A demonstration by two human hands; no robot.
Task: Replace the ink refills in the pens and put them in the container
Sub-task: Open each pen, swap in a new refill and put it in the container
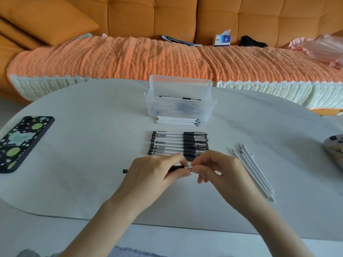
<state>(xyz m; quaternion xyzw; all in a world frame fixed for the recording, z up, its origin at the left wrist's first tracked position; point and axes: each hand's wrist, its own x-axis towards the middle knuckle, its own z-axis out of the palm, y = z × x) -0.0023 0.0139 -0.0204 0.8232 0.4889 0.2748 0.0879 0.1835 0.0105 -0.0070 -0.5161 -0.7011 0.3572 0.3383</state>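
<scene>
Clear-barrelled gel pen with black grip (176, 168), held between both hands, long axis running left to right, black end plug toward the person's left. The left hand (157, 173) curls round the barrel; the right hand (219, 169) pinches the metal tip between thumb and forefinger. The joint lies between the two grips, so the next twist probably turns about that axis. The ribbed clear plastic container (180, 108) stands well ahead, beyond the row of black-capped pens (178, 143).

Left grip (152, 173), right grip (220, 171), fingertips (195, 167) together.

Lies open between phone (22, 143) and pen row (179, 143); blocked ahead by stacked refills (178, 121) and container (180, 106), rightward by loose refills (254, 171).
</scene>
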